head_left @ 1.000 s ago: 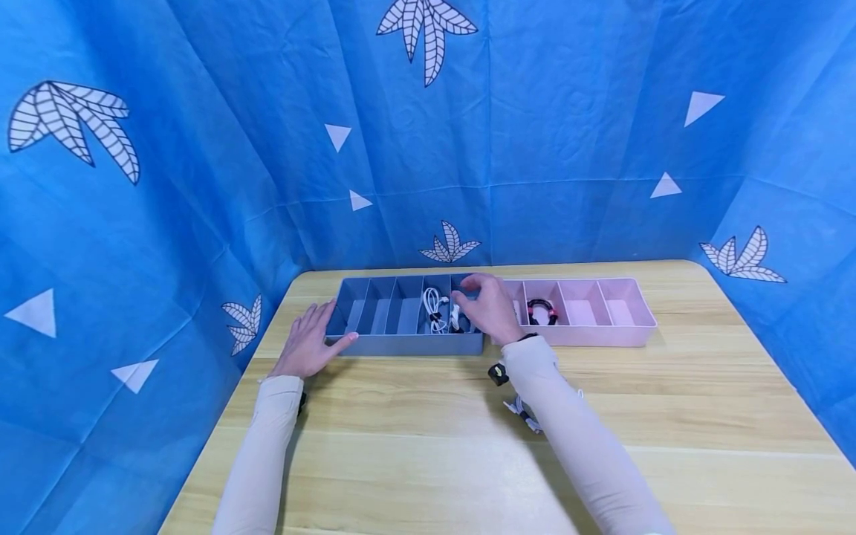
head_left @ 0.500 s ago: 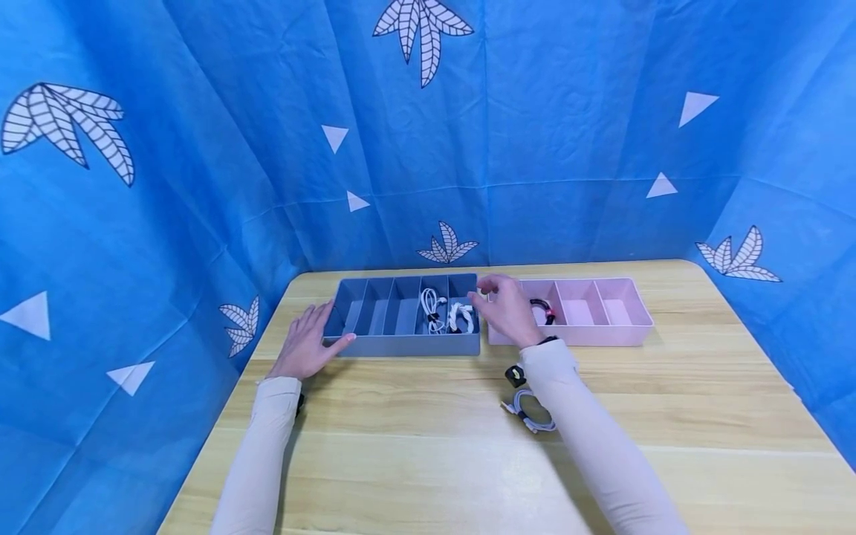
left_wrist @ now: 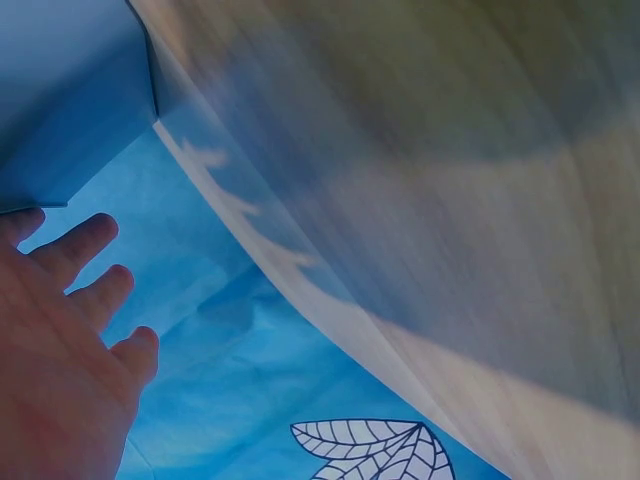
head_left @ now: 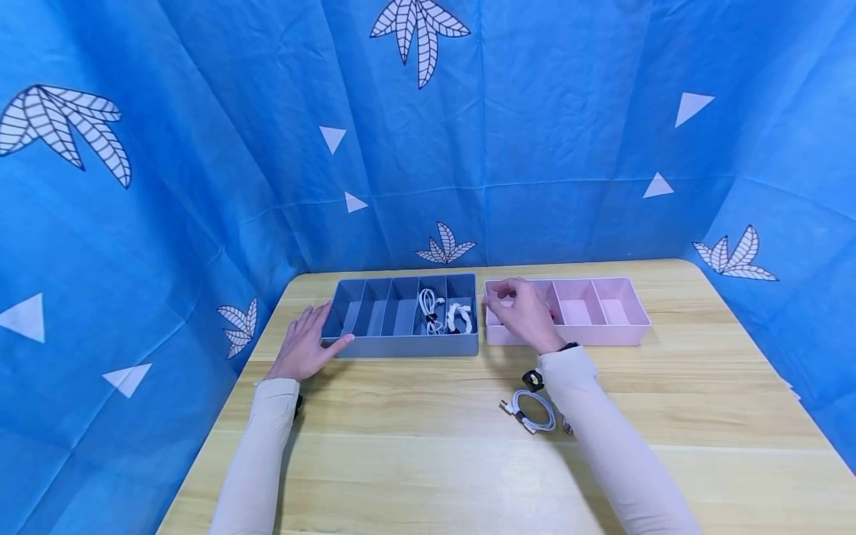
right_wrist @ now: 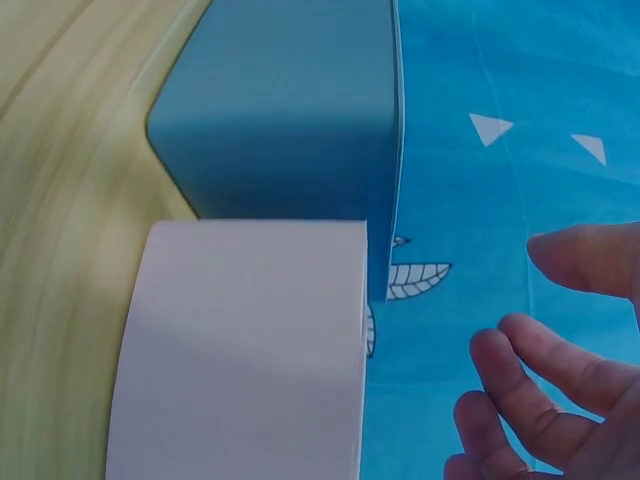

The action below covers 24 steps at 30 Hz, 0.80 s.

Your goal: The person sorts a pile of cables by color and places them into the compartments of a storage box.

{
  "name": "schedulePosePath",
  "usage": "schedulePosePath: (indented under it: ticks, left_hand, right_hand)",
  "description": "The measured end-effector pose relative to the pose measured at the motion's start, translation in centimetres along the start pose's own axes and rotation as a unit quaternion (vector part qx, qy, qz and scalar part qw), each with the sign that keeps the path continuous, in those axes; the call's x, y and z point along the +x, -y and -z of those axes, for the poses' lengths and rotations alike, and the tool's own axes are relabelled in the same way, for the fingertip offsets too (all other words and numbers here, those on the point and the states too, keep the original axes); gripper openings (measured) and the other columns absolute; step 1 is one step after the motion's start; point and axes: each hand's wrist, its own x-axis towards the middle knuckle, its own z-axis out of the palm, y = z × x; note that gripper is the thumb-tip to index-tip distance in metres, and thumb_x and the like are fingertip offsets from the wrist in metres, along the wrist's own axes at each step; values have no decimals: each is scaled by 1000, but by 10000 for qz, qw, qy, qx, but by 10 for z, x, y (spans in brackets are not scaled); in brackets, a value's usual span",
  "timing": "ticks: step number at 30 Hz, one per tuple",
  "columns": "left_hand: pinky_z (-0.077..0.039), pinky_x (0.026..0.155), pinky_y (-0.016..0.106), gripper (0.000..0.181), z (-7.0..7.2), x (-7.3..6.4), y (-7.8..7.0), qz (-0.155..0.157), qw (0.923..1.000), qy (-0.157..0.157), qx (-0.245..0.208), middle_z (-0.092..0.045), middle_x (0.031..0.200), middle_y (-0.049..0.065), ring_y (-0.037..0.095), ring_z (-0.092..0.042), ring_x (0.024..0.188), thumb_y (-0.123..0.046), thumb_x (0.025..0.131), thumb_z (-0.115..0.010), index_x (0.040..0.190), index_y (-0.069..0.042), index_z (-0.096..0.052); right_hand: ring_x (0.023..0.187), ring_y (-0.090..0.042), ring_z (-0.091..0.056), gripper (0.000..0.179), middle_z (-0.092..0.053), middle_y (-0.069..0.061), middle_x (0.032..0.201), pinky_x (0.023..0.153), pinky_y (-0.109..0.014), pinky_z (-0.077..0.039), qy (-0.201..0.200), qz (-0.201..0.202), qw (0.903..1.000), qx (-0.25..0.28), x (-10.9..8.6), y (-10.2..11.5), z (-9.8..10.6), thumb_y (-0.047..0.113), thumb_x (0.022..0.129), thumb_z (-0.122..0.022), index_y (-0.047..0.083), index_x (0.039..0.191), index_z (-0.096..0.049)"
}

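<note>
My left hand [head_left: 304, 345] rests, fingers spread, against the left end of the blue-grey divided box [head_left: 401, 346]. In the left wrist view, its fingertips meet the box's edge. My right hand [head_left: 531, 316] hovers over the left part of the pink divided box [head_left: 602, 336]. Seen in the right wrist view, its thumb and loosely bent fingers stand apart with nothing between them. Two coiled white cables lie in neighbouring compartments of the blue-grey box: one cable [head_left: 430, 312] in the fourth from left, another cable [head_left: 458, 318] in the rightmost. The hand mostly hides the pink box's left compartments.
A coiled light-grey cable [head_left: 552, 417] with a dark tie lies on the wooden table [head_left: 401, 461], in front of the boxes. Beside it, a small metallic end [head_left: 568, 426] shows partly under the right sleeve. A blue curtain [head_left: 568, 148] hangs behind the table.
My right hand has moved right, from over the blue-grey box's rightmost compartment to over the pink box. The white cable there and the grey coil have come into fuller view. My left hand stays put.
</note>
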Motion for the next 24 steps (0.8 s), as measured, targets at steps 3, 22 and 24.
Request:
schedulePosePath:
  ticks: [3, 22, 24]
  left_hand:
    - [-9, 119, 67, 99, 0, 0, 0, 8, 10000, 5, 2, -20, 166, 10, 43, -13, 152, -77, 87, -47, 160, -24, -6]
    - [-8, 120, 66, 100, -2, 0, 1, 118, 9999, 23, -8, -18, 166, 9, 42, -12, 153, -80, 85, -45, 160, -27, -5]
    - [-7, 120, 66, 100, -2, 0, 1, 128, 9999, 39, -22, -17, 167, 9, 42, -11, 153, -80, 84, -45, 160, -28, -5]
  right_hand:
    - [85, -24, -62, 36, -70, -10, 94, 74, -33, -49, -57, 97, 9999, 1, -2, -4, 4, 33, 91, -68, 5, 114, -73]
    - [98, -33, -62, 33, -70, -16, 107, 83, -42, -50, 334, 28, 9994, -83, -28, -20, 32, 27, 91, -69, 2, 113, -68]
    - [99, -32, -62, 34, -69, -17, 111, 85, -44, -51, 366, -15, 9993, -118, -32, -21, 36, 27, 91, -70, 3, 115, -68]
